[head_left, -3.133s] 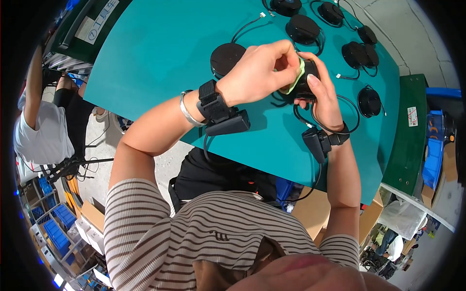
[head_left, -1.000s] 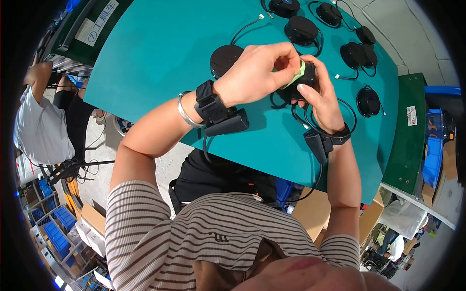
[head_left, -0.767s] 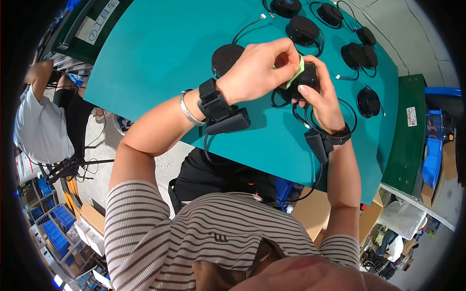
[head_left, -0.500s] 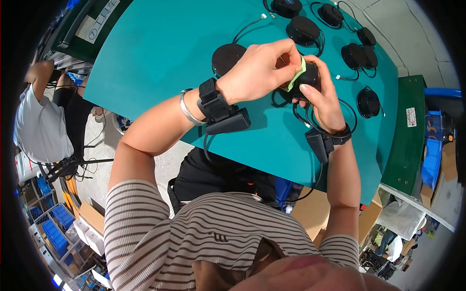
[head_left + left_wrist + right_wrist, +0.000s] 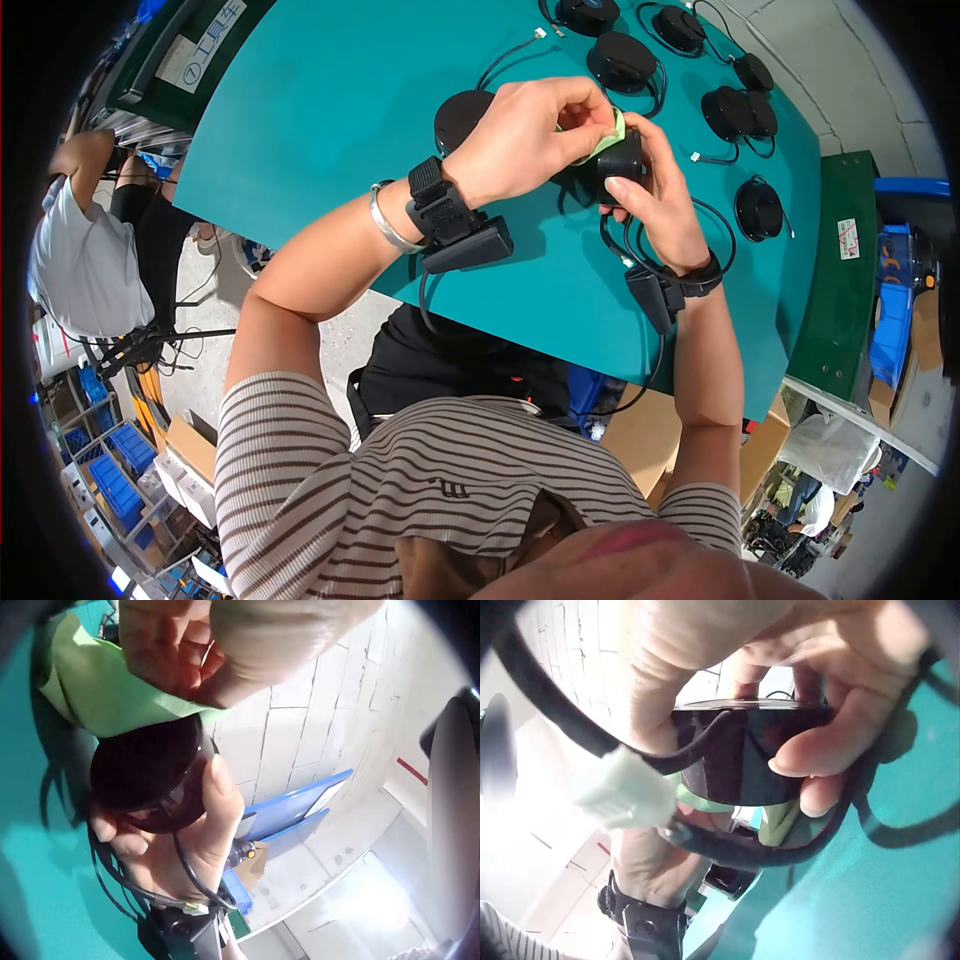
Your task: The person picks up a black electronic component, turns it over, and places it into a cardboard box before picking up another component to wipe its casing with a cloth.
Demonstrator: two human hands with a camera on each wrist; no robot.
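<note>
My right hand (image 5: 668, 205) holds a round black puck-shaped device (image 5: 622, 168) over the teal table, fingers and thumb round its side. My left hand (image 5: 530, 135) pinches a light green cloth (image 5: 105, 682) against the device's flat face, as the left wrist view shows. Part of that face is hidden by the cloth. From the device runs a black cable (image 5: 742, 851) that loops around my right wrist and ends in a white connector (image 5: 622, 791). Just behind my left hand, another black puck-shaped device (image 5: 465, 120) lies on the table.
Several more black round devices with cables, such as one puck (image 5: 622, 62) and another (image 5: 760, 210), lie along the far and right side of the teal table (image 5: 330, 130). A green cabinet (image 5: 850, 260) borders it at right. Someone in a white shirt (image 5: 85, 260) is at left.
The device in my right hand has tilted and shifted slightly left, with more of its side showing. The green cloth has moved up toward its top edge with my left fingers.
</note>
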